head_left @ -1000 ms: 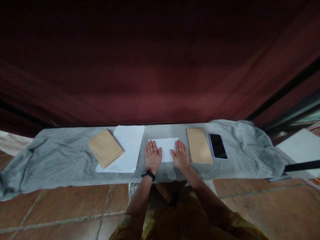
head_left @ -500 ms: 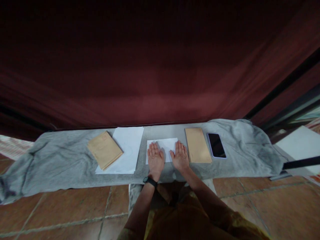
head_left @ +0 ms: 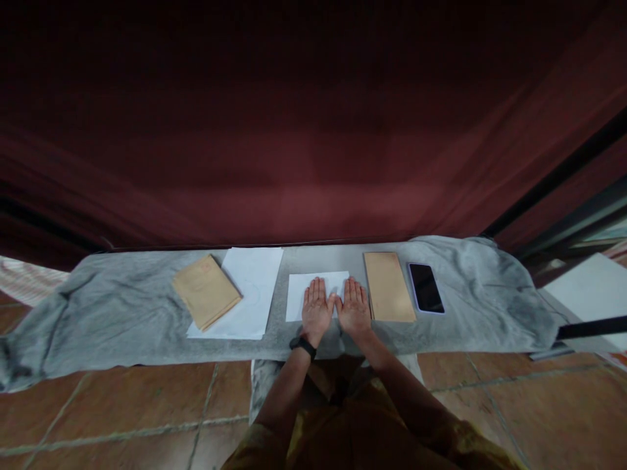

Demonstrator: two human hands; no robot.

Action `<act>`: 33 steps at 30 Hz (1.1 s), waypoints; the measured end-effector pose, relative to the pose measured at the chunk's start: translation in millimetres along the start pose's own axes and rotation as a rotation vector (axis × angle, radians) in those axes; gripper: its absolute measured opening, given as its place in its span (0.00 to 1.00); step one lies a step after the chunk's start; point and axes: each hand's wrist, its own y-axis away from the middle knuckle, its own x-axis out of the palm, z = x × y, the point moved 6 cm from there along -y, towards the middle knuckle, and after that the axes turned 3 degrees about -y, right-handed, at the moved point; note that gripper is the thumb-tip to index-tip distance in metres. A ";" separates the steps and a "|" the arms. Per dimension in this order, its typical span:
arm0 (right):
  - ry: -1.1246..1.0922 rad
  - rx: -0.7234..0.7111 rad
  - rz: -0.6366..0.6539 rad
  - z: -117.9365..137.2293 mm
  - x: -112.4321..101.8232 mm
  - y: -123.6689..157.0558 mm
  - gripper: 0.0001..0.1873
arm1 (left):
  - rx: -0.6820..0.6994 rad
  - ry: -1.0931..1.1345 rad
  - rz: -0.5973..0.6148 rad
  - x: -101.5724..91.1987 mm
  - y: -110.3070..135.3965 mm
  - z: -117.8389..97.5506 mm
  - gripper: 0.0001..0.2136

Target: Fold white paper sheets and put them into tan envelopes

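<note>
A small white sheet of paper (head_left: 296, 301), seemingly folded, lies flat in front of me on the grey cloth. My left hand (head_left: 317, 308) rests palm down on its middle, fingers stretched out. Flat on the sheet's right end lies my right hand (head_left: 354, 308), fingers straight. The two thumbs meet or nearly meet. Just right of that hand is a stack of brown envelopes (head_left: 390, 287). To the left, several brown envelopes (head_left: 206, 290) lie askew on a stack of larger white paper (head_left: 257, 281).
A phone (head_left: 426, 287) with a dark screen lies right of the brown stack. Grey cloth (head_left: 127, 307) covers the narrow table. A dark red panel (head_left: 313, 209) rises behind it. A white board (head_left: 595, 294) stands at the far right, beside a black bar (head_left: 592, 328).
My left hand has slid right across the white sheet, toward my right hand. The right hand has stayed nearly in place. The view has shifted slightly.
</note>
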 end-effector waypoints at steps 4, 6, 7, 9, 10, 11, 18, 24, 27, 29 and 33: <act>-0.008 -0.009 -0.025 -0.3 0.0 0.6 0.33 | -0.039 -0.039 -0.049 -5.3 2.6 19.2 0.29; -0.003 -0.012 -0.023 -0.6 -0.2 1.1 0.33 | -0.060 -0.046 -0.078 -7.3 5.7 26.0 0.29; -0.001 -0.012 -0.022 -0.6 -0.4 1.2 0.33 | -0.070 -0.050 -0.088 -8.2 7.6 28.9 0.29; 0.001 -0.014 -0.020 -0.4 -0.9 1.4 0.33 | -0.093 -0.060 -0.103 -10.3 11.6 34.4 0.30; 0.003 -0.014 -0.019 -0.3 -1.0 1.4 0.33 | -0.105 -0.065 -0.109 -11.6 13.9 36.9 0.30; 0.005 -0.015 -0.018 -0.1 -1.1 1.3 0.33 | -0.118 -0.071 -0.115 -13.1 16.2 39.3 0.30; 0.026 -0.011 -0.007 -0.1 0.9 1.0 0.32 | -0.179 -0.076 -0.150 -22.1 35.4 53.6 0.31; -0.002 0.003 0.007 -2.1 1.7 0.3 0.33 | -0.194 -0.104 -0.150 -25.0 45.3 59.7 0.31; -0.017 0.045 0.019 -0.4 0.6 -0.4 0.33 | -0.209 -0.108 -0.140 -25.7 45.8 59.4 0.31; -0.036 0.057 0.024 7.8 -0.4 0.7 0.33 | -0.212 -0.108 -0.128 -25.7 45.4 58.7 0.31; -0.126 -0.084 0.084 48.1 2.3 10.6 0.32 | -0.209 -0.106 -0.117 -26.2 45.4 59.0 0.30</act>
